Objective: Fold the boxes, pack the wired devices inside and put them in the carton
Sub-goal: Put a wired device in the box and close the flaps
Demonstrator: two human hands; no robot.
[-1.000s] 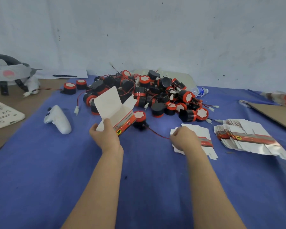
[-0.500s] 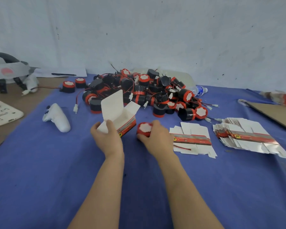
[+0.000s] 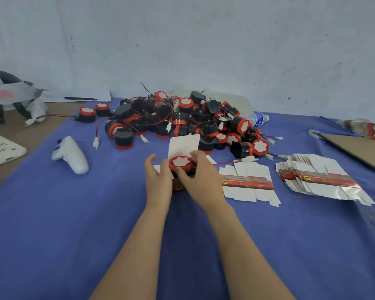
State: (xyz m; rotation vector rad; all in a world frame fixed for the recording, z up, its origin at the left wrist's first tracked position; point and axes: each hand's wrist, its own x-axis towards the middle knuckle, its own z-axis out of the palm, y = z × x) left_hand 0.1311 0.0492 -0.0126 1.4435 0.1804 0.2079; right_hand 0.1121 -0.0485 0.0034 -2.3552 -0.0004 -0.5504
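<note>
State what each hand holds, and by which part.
The right hand pinches the wired device by its red rim; left hand holds the open box by its left side.

We log one small white cardboard box (image 3: 183, 146) with a red-brown printed band, standing on the blue desk (image 3: 74, 213). Its top flap is raised upright behind the open mouth, and the left hand (image 3: 158, 178) holds its left side. A black cylindrical wired device (image 3: 180, 163) with a red cap and white label sits cap-up at the mouth, pinched by the right hand (image 3: 200, 180). Its red wire (image 3: 225, 163) trails right. Behind lies a tangled pile of like devices (image 3: 182, 120). To the right lie flat unfolded box blanks (image 3: 247, 185), then a thicker fanned stack of blanks (image 3: 316, 176).
</note>
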